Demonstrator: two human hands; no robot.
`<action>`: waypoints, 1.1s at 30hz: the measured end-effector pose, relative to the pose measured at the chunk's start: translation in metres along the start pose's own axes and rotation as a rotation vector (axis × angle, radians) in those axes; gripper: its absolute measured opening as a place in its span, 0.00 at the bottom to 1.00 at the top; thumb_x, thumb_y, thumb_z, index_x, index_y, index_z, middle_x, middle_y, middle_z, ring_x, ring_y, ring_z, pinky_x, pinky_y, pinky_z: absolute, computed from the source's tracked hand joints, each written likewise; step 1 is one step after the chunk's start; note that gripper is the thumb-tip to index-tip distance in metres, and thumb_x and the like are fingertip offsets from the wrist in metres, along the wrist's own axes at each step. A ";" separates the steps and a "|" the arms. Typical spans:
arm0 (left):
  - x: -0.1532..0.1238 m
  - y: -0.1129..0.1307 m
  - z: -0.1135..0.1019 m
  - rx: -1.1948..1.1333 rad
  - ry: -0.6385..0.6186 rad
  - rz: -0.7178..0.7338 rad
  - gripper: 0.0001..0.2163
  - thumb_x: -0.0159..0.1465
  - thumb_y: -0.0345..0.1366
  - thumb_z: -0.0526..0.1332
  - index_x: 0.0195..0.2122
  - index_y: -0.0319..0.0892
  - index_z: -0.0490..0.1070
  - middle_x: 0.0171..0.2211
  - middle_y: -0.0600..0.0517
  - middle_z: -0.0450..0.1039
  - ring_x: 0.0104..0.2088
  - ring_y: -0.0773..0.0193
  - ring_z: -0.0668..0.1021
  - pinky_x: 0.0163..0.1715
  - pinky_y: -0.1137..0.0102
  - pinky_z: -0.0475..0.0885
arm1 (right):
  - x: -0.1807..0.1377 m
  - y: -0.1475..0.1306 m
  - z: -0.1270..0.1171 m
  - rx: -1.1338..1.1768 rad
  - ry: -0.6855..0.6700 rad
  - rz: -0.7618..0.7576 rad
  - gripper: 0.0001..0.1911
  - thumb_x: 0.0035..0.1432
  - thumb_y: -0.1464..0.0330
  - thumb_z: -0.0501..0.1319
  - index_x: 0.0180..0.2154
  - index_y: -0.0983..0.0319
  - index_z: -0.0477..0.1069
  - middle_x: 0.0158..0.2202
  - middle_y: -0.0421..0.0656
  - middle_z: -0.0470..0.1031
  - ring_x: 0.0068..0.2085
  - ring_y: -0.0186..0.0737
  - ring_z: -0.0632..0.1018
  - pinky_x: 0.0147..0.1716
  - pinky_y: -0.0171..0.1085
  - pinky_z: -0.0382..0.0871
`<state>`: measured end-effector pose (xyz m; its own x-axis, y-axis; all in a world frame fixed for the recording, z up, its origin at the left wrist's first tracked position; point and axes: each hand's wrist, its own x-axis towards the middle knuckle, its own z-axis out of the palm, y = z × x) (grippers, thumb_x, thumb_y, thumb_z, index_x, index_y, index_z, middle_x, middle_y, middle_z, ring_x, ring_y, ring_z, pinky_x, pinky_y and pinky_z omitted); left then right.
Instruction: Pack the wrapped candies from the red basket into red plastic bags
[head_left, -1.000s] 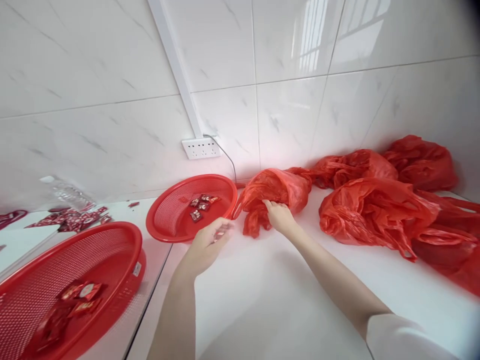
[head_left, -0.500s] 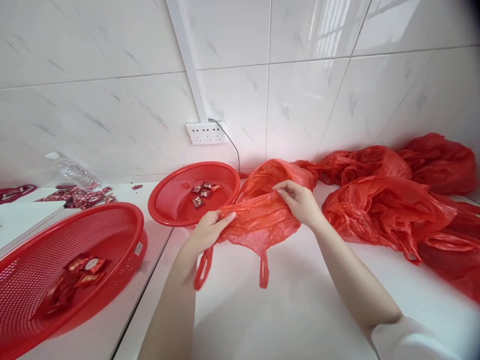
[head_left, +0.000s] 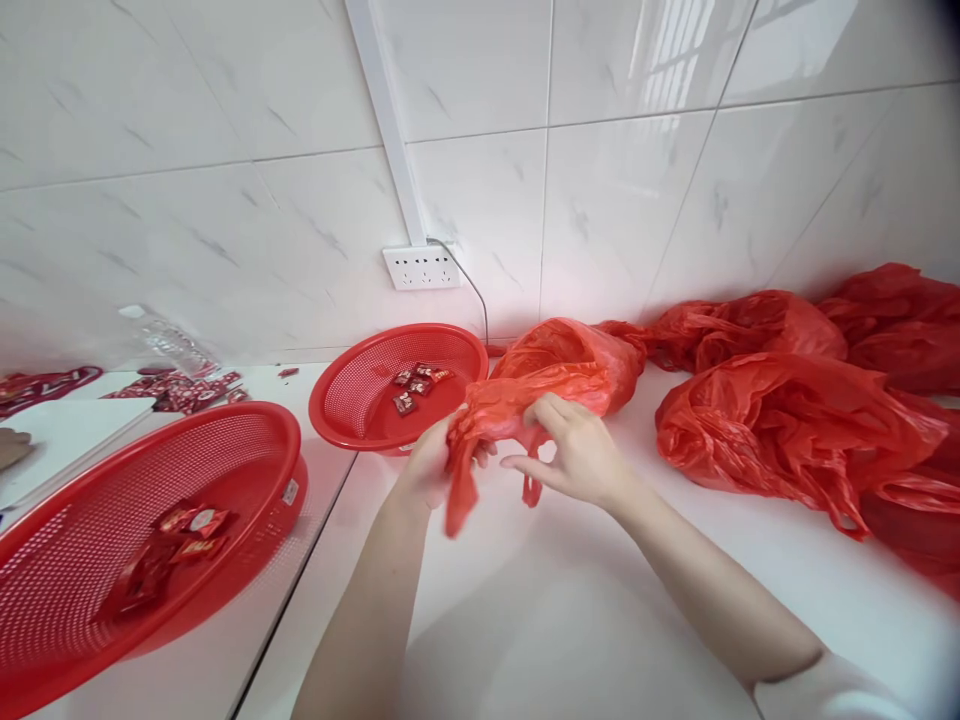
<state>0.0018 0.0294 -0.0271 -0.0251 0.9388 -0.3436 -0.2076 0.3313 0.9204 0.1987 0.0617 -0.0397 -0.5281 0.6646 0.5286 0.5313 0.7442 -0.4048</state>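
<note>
Red bag (head_left: 551,385), red baskets (head_left: 349,395), white wall (head_left: 480,185) — grey-veined

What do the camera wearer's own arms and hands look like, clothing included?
The left hand and right hand are ungloved, with no watch or bracelet visible. A white sleeve shows on the right arm; the left arm is bare as far as it shows.

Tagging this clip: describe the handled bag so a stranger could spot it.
On the tiled wall, find the socket; the smaller basket sits below it. Just right of that basket lies the red bag, the only one the left hand grips.
</note>
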 end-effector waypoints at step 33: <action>-0.045 -0.006 0.021 1.436 -0.309 0.409 0.16 0.65 0.28 0.46 0.40 0.46 0.73 0.33 0.52 0.77 0.29 0.63 0.78 0.33 0.68 0.71 | 0.013 0.030 0.023 0.921 -0.229 0.157 0.09 0.55 0.67 0.59 0.26 0.61 0.60 0.25 0.35 0.63 0.27 0.31 0.65 0.28 0.34 0.60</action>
<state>0.0247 -0.0128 -0.0134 0.3938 0.9077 -0.1446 0.8626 -0.3106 0.3993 0.1926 0.0939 -0.0625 -0.6640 0.6851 0.2996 -0.0705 0.3416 -0.9372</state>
